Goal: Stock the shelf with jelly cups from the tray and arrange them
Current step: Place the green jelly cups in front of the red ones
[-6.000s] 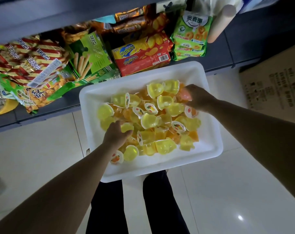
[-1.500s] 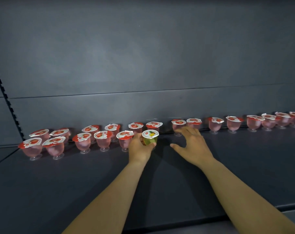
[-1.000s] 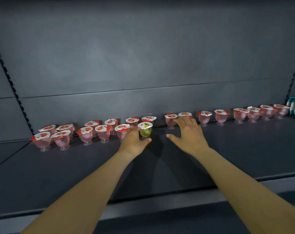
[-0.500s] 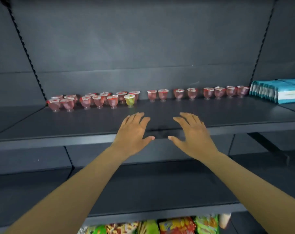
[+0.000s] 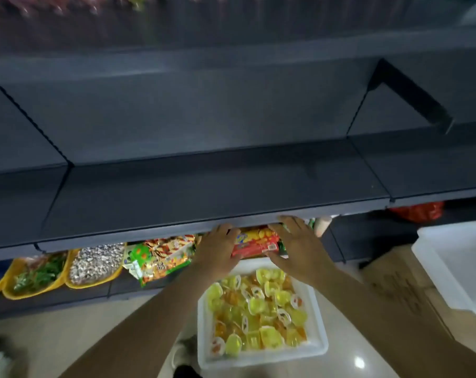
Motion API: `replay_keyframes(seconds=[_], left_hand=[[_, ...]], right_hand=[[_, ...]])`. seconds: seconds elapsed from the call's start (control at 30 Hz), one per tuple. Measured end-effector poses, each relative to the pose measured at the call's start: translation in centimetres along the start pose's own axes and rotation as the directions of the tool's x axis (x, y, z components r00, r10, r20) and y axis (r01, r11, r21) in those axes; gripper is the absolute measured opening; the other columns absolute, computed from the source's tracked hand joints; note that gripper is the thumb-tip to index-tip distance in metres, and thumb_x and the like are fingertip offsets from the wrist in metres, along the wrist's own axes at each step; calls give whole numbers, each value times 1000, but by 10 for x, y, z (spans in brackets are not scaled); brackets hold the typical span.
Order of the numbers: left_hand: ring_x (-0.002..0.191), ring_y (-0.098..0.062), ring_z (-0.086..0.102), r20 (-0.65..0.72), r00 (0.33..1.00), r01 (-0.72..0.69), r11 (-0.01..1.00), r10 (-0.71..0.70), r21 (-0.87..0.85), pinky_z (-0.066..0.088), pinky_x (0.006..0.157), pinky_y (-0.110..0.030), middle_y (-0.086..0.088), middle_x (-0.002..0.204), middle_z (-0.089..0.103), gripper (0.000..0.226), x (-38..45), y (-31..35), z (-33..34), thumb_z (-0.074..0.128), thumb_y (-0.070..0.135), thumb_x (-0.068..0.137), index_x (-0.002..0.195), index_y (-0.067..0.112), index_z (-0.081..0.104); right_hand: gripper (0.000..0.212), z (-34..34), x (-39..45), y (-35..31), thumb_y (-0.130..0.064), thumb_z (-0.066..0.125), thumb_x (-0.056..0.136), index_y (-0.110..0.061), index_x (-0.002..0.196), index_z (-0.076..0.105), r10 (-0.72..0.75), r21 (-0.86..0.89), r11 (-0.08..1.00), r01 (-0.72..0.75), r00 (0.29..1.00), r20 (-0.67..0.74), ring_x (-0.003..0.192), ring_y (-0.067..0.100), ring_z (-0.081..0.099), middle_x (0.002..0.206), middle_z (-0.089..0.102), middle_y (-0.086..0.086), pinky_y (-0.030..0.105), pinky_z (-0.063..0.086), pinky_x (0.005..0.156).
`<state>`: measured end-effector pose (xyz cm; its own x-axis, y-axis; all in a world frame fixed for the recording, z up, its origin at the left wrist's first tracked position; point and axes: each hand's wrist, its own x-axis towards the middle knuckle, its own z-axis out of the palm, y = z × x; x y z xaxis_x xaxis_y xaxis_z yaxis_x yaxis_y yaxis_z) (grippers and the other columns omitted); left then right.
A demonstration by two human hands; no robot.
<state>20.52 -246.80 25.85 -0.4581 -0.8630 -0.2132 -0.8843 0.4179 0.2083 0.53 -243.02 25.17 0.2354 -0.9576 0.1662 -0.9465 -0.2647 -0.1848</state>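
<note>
A white tray (image 5: 319, 347) sits on the floor below me, heaped with several yellow and orange jelly cups (image 5: 258, 306). My left hand (image 5: 217, 251) and my right hand (image 5: 299, 248) hover side by side above the tray's far end, both empty with fingers spread. They are level with the front lip of the dark middle shelf (image 5: 204, 192). The row of pink jelly cups (image 5: 67, 4) on the upper shelf is a blur at the top edge.
The bottom shelf holds snack packs (image 5: 160, 257), a red biscuit box (image 5: 256, 241) and yellow bins (image 5: 95, 268) of loose goods. A second white tray (image 5: 457, 268) rests on a cardboard box (image 5: 400, 293) at right. Pale floor tiles lie around the tray.
My view has dropped from the upper shelf to the floor tray. Both empty hands came down from the shelf, where the yellow-green cup stays in the row, and now hang over the tray.
</note>
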Motion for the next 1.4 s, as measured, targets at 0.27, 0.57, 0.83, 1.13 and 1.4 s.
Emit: replay_keyframes(seconds=[0.27,0.57,0.83,1.13,1.4], left_hand=[[128,-20,41,348,929,193,968,-128,-162,39,101,-30,-3,143,37,58,5,-9,203,54,38,90,140,17,35],[135,-19,34,422,906,140,964,-33,-224,30,111,-30,-3,147,36,62,62,-9,333,61,29,90,144,17,33],[138,-17,31,466,884,66,977,36,-201,26,110,-30,-1,149,36,61,100,-10,387,64,23,88,142,18,37],[134,-17,37,478,876,49,974,64,-221,27,108,-27,-1,145,42,61,113,-18,400,69,28,84,139,17,44],[85,-16,59,348,907,406,708,-236,-578,45,75,-27,-1,93,62,49,104,-27,364,80,33,72,110,5,65]], right_hand=[[55,165,-74,64,-46,65,75,-14,120,61,135,94,979,-180,923,361,114,34,56,125,59,13,44,49,88],[66,307,-106,123,-35,68,85,-18,141,39,262,256,838,-482,766,586,122,20,44,140,44,3,29,37,99],[64,370,-90,142,-29,72,81,-12,136,45,255,330,783,-528,756,603,124,21,47,136,48,7,29,37,100],[67,409,-54,138,-31,72,82,-10,138,43,239,232,836,-498,710,663,131,26,40,139,46,10,34,33,106],[63,385,-58,135,-38,69,83,-8,134,48,348,299,663,-687,636,689,119,25,51,132,53,10,34,44,94]])
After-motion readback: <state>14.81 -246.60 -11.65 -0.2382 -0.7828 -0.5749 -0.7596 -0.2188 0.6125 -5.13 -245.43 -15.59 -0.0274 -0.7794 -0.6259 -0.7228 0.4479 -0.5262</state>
